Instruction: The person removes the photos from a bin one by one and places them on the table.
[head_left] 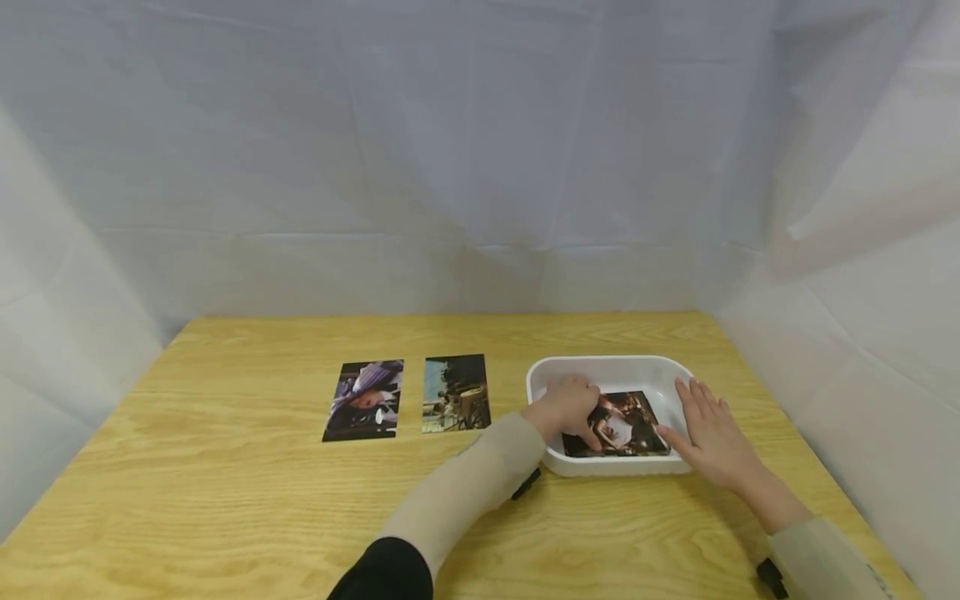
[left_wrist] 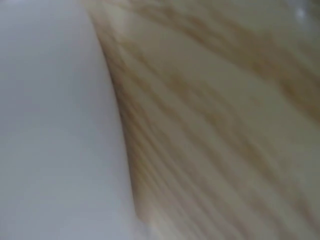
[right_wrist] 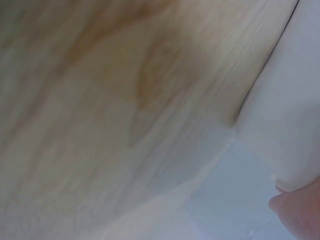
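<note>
A photo (head_left: 621, 425) of a dark scene with a pale figure lies in a white plastic tray (head_left: 611, 468) at the right of the table. My left hand (head_left: 567, 406) reaches over the tray's left side and rests at the photo's left edge, thumb and fingers spread apart. On the opposite side, my right hand (head_left: 712, 437) lies over the tray's right rim with straight fingers, its thumb near the photo's right edge. The left wrist view shows only the tray's outer wall (left_wrist: 55, 125) and wood; in the right wrist view, a fingertip (right_wrist: 302, 212) touches the tray wall.
Two more photos lie flat on the wooden table (head_left: 247, 483), left of the tray: one with a purple-hatted figure (head_left: 365, 400), the other an outdoor scene (head_left: 455, 393). White sheeting (head_left: 375, 167) hangs behind the table and along both sides.
</note>
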